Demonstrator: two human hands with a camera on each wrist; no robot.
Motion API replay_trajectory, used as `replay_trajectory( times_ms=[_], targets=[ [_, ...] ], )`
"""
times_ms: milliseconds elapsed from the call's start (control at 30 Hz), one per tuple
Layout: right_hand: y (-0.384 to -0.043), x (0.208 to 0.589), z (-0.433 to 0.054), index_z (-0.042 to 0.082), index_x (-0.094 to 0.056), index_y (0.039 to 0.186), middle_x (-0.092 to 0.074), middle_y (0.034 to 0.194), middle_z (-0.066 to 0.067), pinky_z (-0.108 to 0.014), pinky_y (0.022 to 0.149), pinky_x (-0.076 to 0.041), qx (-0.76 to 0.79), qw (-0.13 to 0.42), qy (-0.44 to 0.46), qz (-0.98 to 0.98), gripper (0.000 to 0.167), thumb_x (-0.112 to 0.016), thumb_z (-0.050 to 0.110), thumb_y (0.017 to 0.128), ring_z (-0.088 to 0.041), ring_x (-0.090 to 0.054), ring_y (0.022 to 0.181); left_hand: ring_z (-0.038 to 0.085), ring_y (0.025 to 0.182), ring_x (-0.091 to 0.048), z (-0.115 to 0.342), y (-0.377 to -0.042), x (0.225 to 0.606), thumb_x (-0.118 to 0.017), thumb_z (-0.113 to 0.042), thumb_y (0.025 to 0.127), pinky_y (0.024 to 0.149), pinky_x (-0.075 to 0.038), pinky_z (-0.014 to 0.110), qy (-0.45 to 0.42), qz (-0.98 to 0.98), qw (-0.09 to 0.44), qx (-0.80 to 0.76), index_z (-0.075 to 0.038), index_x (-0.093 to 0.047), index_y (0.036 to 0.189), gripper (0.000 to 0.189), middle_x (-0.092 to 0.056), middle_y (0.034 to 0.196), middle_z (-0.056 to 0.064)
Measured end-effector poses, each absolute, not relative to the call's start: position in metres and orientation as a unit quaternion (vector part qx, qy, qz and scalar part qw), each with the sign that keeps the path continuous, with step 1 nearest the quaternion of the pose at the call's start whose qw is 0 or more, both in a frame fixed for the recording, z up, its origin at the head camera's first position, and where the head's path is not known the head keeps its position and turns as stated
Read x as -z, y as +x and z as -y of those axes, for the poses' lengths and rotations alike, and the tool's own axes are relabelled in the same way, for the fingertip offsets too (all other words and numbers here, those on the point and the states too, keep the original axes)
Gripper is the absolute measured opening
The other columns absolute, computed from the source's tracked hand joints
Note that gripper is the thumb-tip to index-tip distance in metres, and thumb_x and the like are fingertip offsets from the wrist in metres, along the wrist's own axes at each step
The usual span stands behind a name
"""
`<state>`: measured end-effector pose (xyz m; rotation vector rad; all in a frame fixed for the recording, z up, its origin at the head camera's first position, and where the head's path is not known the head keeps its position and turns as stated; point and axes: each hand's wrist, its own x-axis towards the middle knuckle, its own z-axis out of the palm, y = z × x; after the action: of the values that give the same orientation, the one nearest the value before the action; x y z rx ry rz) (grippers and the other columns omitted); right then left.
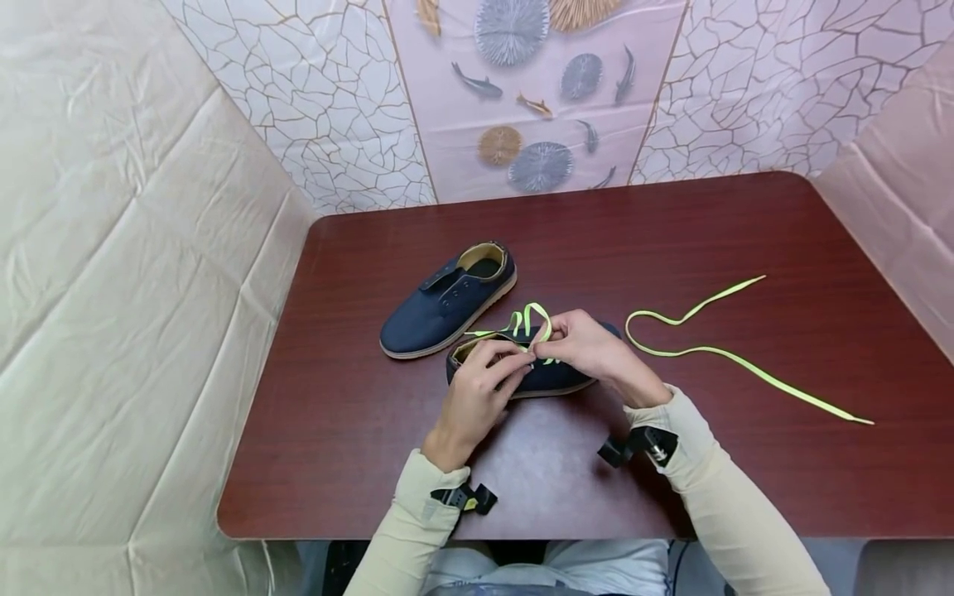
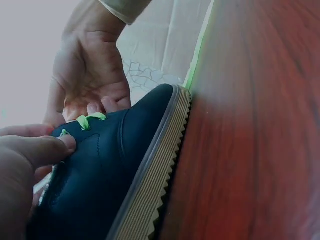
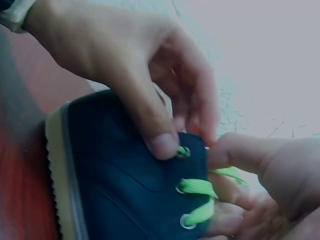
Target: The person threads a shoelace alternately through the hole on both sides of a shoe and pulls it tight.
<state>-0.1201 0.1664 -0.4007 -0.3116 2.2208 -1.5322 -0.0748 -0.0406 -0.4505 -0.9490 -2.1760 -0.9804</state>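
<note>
Pale and creased, the left sleeve (image 1: 395, 530) lies nearest the camera, over the edge of the dark red table (image 1: 320, 447). Beyond it sits the far shoe (image 1: 417, 319), unlaced, toe to the left, just beside the near shoe (image 1: 551, 381) (whether they touch is hard to tell). The left hand (image 1: 480, 389) pinches the near shoe's eyelet flap (image 3: 165, 182), thumb outside, at the eyelet nearest the foot opening. That shoe rests sole down under both hands, toe to the right. It looks light, with a soft upper and a firmer sole; the flap's edge seems the place to steady it. Its green lace (image 3: 200, 187), flat and limp, would probably buckle unless held close to the tip. The right hand (image 1: 589, 343), thumb and forefinger together, appears to pinch that lace, its fingertips partly hidden. Crowded fingers and a raised loop obstruct the eyelet. Farther right, a spare lace (image 1: 812, 400) lies curved, apart from the hands.
</note>
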Motion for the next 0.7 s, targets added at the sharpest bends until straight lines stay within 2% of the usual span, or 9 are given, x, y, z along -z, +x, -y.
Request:
replay_trajectory(
  times_ms=[200, 367, 467, 567, 700],
  targets=[
    [-0.127, 0.395, -0.173, -0.001, -0.074, 0.093, -0.07, 0.078, 0.007, -0.019, 0.075, -0.045, 0.523, 0.246, -0.163, -0.8, 0.01, -0.069, 0.007, 0.094, -0.006, -0.06, 0.08, 0.017, 0.1, -0.066, 0.045, -0.082, 0.445, -0.072, -0.012, 0.101, 0.088, -0.055, 0.031, -0.425, 0.812, 0.348, 0.195, -0.018, -0.084, 0.107, 0.015, -0.071, 0.111, 0.0],
    [-0.125, 0.393, -0.176, 0.0, -0.075, 0.092, -0.067, 0.081, 0.006, -0.021, 0.077, -0.044, 0.494, 0.237, -0.181, -0.817, 0.016, -0.065, 0.009, 0.099, -0.009, -0.057, 0.085, 0.018, 0.105, -0.064, 0.041, -0.085, 0.44, -0.066, -0.018, 0.104, 0.092, -0.051, 0.034, -0.435, 0.825, 0.346, 0.102, -0.021, -0.082, 0.108, 0.017, -0.071, 0.114, -0.002],
    [-0.115, 0.396, -0.175, 0.002, -0.076, 0.095, -0.066, 0.081, 0.004, -0.022, 0.073, -0.043, 0.488, 0.18, -0.179, -0.835, 0.015, -0.066, 0.01, 0.101, -0.01, -0.056, 0.08, 0.017, 0.109, -0.063, 0.037, -0.084, 0.44, -0.067, -0.021, 0.105, 0.095, -0.049, 0.035, -0.426, 0.835, 0.326, 0.123, -0.02, -0.081, 0.108, 0.014, -0.071, 0.116, -0.003],
    [-0.099, 0.405, -0.172, 0.003, -0.075, 0.106, -0.064, 0.084, -0.001, -0.024, 0.069, -0.043, 0.498, 0.1, -0.17, -0.844, 0.011, -0.069, 0.01, 0.1, -0.013, -0.054, 0.076, 0.017, 0.112, -0.064, 0.037, -0.077, 0.436, -0.073, -0.019, 0.101, 0.1, -0.048, 0.036, -0.399, 0.834, 0.284, 0.254, -0.016, -0.08, 0.107, 0.01, -0.073, 0.116, -0.002],
    [-0.08, 0.423, -0.167, 0.005, -0.07, 0.121, -0.065, 0.104, -0.008, -0.029, 0.076, -0.046, 0.501, 0.016, -0.164, -0.85, 0.027, -0.077, 0.006, 0.095, -0.018, -0.055, 0.086, 0.019, 0.105, -0.07, 0.04, -0.062, 0.419, -0.078, -0.01, 0.096, 0.099, -0.051, 0.036, -0.341, 0.77, 0.238, 0.484, -0.008, -0.079, 0.103, 0.008, -0.077, 0.106, 0.004]
  ],
)
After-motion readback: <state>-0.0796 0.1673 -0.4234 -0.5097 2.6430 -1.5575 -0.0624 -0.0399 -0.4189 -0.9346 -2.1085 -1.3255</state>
